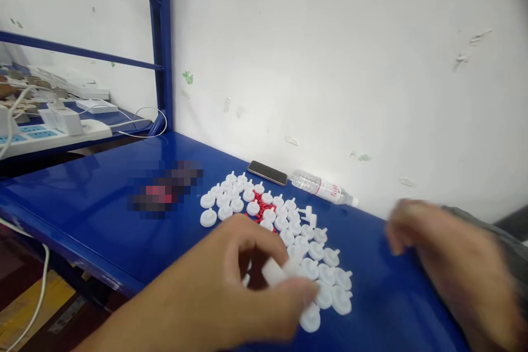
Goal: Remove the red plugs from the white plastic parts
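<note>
My left hand [243,286] is closed on a small white plastic piece [274,272], pinched between thumb and fingers above the near part of the blue table. Around and beyond it lie several round white caps [325,275], each with a short stem. Small red pieces [260,206] sit in a pile among the caps. My right hand [454,258] is over the right side of the table, apart from the caps, blurred by motion; what its fingers hold, if anything, cannot be made out.
A dark phone [267,172] and a clear bottle [322,187] lie along the wall. A pixelated patch covers something at the left of the blue table [99,198]. A blue metal post [165,44] rises behind; power strips [53,137] and cables are at far left.
</note>
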Demonstrator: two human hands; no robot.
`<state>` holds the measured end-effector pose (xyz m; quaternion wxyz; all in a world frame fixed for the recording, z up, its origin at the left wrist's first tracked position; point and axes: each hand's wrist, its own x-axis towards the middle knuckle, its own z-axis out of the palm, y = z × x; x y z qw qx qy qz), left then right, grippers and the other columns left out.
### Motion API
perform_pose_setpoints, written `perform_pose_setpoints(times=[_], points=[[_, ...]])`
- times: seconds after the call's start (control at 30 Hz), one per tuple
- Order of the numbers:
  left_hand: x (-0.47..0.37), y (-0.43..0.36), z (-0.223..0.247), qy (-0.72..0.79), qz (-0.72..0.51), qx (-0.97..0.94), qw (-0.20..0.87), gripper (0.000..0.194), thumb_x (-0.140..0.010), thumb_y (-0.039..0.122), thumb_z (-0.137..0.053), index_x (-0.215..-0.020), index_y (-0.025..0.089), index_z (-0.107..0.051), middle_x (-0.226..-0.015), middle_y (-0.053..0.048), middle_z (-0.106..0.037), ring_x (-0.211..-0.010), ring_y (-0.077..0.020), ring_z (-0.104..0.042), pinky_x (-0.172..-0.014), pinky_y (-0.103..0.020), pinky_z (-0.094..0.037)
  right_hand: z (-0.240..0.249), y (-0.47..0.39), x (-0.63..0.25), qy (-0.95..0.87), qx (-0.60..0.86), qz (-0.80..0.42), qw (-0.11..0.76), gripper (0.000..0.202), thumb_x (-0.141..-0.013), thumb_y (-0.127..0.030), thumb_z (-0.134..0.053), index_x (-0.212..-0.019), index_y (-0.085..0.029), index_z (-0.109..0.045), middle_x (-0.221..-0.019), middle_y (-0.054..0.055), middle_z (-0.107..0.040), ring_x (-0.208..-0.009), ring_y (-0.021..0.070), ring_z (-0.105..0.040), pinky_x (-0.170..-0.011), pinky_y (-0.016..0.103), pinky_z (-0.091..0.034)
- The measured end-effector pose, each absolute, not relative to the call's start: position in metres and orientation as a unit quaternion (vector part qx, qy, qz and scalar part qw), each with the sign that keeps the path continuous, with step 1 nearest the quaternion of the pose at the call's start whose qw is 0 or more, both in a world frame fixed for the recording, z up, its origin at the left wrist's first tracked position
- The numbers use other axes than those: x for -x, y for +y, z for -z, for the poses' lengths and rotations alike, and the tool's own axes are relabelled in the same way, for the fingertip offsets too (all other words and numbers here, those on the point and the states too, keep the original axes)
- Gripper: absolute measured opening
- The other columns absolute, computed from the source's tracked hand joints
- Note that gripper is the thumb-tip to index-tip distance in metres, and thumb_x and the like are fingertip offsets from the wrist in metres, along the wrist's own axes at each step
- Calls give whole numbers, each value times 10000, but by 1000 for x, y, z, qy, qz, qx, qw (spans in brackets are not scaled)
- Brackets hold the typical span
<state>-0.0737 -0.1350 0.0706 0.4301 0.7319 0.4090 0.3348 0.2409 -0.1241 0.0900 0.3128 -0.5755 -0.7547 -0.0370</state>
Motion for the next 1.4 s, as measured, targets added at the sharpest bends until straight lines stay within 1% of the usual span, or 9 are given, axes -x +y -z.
perform_pose_setpoints(times=[0.17,0.27,0.4,0.57,0.77,0.93,1.07,1.27,1.4], points=[[70,-118,-70,457,-328,-779,277,359,-878,597,-662,-909,246,-731,-712,32,-675,-609,-138,-593,-537,-242,-454,-55,-99,-188,-808,556,-104,166,198,-1005,-458,-541,-1000,-289,-644,-840,-35,-694,-659,159,-609,-642,300,-432],[65,-113,-65,452,-316,-807,212,277,-911,518,-655,-886,248,-708,-707,36,-670,-642,-145,-595,-597,-264,-421,-45,-103,-182,-792,575,-97,182,243,-1015,-460,-536,-1205,-341,-627,-983,-40,-721,-664,148,-626,-675,300,-441],[53,-112,-56,432,-294,-828,203,235,-886,480,-705,-862,248,-676,-718,38,-667,-652,-158,-590,-625,-283,-377,-57,-124,-184,-779,545,-133,280,336,-1060,-497,-415,-990,-272,-654,-848,-26,-701,-680,147,-614,-623,258,-439],[41,-117,-44,387,-274,-856,207,268,-906,478,-706,-810,235,-646,-776,30,-690,-687,-169,-612,-627,-293,-347,-61,-146,-168,-817,496,-142,258,316,-1053,-418,-469,-833,-244,-616,-716,-34,-663,-574,118,-562,-561,236,-408],[51,-114,-51,421,-306,-837,168,393,-983,576,-566,-1254,303,-650,-876,19,-737,-780,-194,-660,-709,-300,-422,-75,-135,-205,-782,566,49,256,419,-1024,-516,-448,-730,-257,-597,-617,-2,-627,-503,151,-533,-532,285,-380],[63,-105,-71,435,-310,-832,151,331,-1034,388,-469,-824,238,-676,-614,42,-608,-551,-129,-514,-576,-276,-343,-68,-92,-268,-645,747,135,88,458,-992,-570,-370,-743,-273,-615,-631,42,-666,-590,253,-630,-561,325,-349],[66,-101,-74,437,-334,-826,124,414,-1021,367,-461,-644,205,-514,-533,46,-501,-501,-113,-426,-538,-276,-293,-41,-70,-283,-683,730,32,23,472,-1020,-539,-358,-773,-265,-652,-765,49,-739,-765,280,-705,-652,332,-406],[69,-97,-72,439,-342,-824,108,423,-1022,380,-448,-644,205,-524,-546,41,-527,-497,-115,-420,-545,-281,-328,-50,-84,-287,-673,726,-16,140,612,-1009,-681,-316,-771,-274,-705,-779,29,-756,-729,239,-700,-707,329,-480],[76,-79,-68,497,-407,-759,103,306,-999,422,-499,-891,225,-707,-860,-2,-744,-723,-179,-621,-663,-286,-456,-56,-107,-297,-656,729,-12,195,574,-975,-710,-381,-808,-267,-706,-752,42,-747,-621,229,-673,-629,330,-494]])
